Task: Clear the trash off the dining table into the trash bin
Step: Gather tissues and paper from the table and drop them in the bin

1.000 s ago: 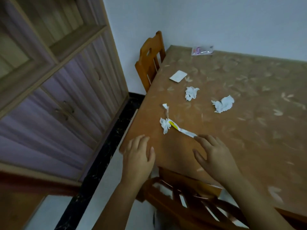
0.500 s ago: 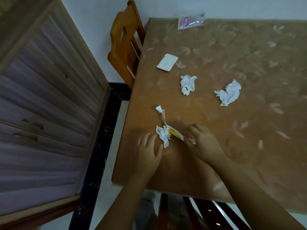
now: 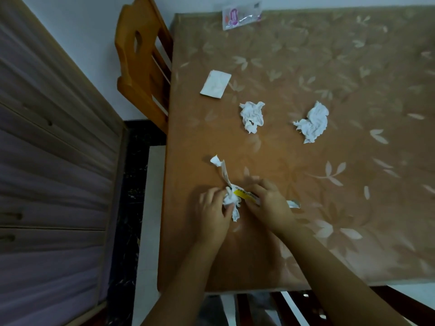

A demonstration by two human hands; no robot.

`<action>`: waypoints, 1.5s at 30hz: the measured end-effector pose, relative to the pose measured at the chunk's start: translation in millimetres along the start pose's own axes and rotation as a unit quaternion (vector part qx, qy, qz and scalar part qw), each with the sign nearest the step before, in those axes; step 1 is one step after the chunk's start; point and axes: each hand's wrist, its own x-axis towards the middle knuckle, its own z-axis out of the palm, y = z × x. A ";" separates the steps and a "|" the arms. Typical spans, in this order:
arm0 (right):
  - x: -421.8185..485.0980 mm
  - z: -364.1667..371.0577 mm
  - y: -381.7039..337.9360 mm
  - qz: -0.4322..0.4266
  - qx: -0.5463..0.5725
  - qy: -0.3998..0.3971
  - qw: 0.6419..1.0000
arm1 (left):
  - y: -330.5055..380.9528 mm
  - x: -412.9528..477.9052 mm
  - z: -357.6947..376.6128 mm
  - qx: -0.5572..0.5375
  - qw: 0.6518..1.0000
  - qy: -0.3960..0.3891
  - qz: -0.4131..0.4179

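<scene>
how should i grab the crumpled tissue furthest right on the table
Come from straight above and pinch the bulky far lump of the crumpled tissue: its raised folds stand off the table and offer purchase. The thin tail at its near end would likely tear or slip.

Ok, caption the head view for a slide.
Left hand and right hand pinch crumpled white-and-yellow wrapper on brown leaf-patterned table.

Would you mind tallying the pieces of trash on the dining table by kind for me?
Crumpled white tissues: 2
White-and-yellow wrapper, gripped by the left hand and the right hand: 1
Flat white packet: 1
Clear plastic packet: 1
Total: 5
</scene>
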 end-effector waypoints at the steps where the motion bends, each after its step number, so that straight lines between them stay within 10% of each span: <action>1: 0.3 1.5 -0.2 0.007 0.005 0.003 1.000 | -1.8 -0.7 1.3 -0.001 1.000 0.003 0.004; 28: -69.3 0.3 -27.5 0.158 0.034 -0.034 0.986 | 5.9 -71.5 -92.3 -0.207 0.977 0.003 -0.042; 45: -212.3 -129.6 -59.9 0.195 0.029 0.229 0.953 | 120.1 -110.5 -94.6 -0.209 0.948 -0.148 0.190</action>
